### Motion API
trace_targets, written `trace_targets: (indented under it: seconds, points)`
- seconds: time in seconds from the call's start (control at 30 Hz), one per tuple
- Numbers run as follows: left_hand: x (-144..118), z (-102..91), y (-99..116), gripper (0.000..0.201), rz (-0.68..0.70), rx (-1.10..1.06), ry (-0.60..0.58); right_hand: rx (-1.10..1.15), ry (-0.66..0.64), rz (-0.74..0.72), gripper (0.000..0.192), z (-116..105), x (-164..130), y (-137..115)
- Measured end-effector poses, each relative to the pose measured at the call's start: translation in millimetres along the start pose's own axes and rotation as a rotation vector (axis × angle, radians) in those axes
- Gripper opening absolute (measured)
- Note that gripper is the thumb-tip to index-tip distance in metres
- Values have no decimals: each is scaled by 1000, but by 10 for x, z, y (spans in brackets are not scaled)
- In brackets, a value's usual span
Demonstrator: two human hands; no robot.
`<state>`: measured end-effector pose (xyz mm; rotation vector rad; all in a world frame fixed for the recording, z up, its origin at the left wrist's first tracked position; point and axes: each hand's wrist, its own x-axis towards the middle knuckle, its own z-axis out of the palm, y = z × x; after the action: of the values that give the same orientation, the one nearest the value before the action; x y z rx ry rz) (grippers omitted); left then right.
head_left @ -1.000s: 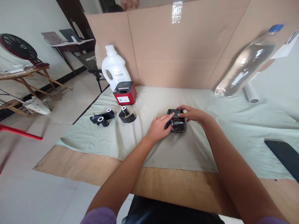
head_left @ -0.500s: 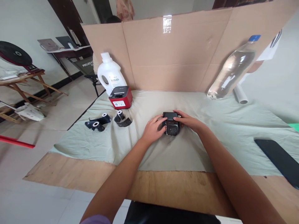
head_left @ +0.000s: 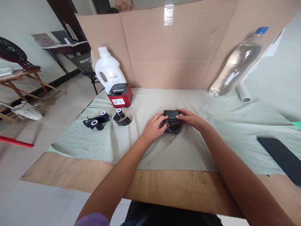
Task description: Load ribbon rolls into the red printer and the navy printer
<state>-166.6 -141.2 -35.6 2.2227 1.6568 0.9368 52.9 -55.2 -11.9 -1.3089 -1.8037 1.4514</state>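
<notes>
A small black box-shaped device (head_left: 172, 121) sits on the pale green cloth (head_left: 211, 141) in the middle of the table. My left hand (head_left: 154, 127) grips its left side, fingers wrapped onto its front. My right hand (head_left: 191, 118) holds its right side, fingertips on the top edge. A glossy dark film shows on the device's front face between my hands.
A red and black printer (head_left: 119, 94) and a white jug (head_left: 108, 69) stand at the back left. Three black rolls (head_left: 97, 121) lie left of my hands. A clear bottle (head_left: 238, 62) leans on the cardboard wall (head_left: 176, 53); a black phone (head_left: 281, 158) lies right.
My hands stay on the black device; the left fingers have slid further onto its front. The view has shifted a little, nothing else has moved.
</notes>
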Motion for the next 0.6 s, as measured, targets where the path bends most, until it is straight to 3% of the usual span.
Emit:
trace_targets:
  seconds: [0.17, 0.33, 0.47, 0.6]
  points:
    - [-38, -17, -49, 47, 42, -3, -74, -14, 70, -42, 62, 73, -71, 67]
    - [-58, -47, -155, 86, 120, 31, -177, -50, 285, -111, 56, 272, -102, 180]
    - [-46, -44, -167, 87, 101, 34, -180, -113, 493, -143, 53, 473, -110, 219]
    - [-42, -20, -177, 82, 96, 42, -137, -90, 496, -126, 55, 565, -139, 218]
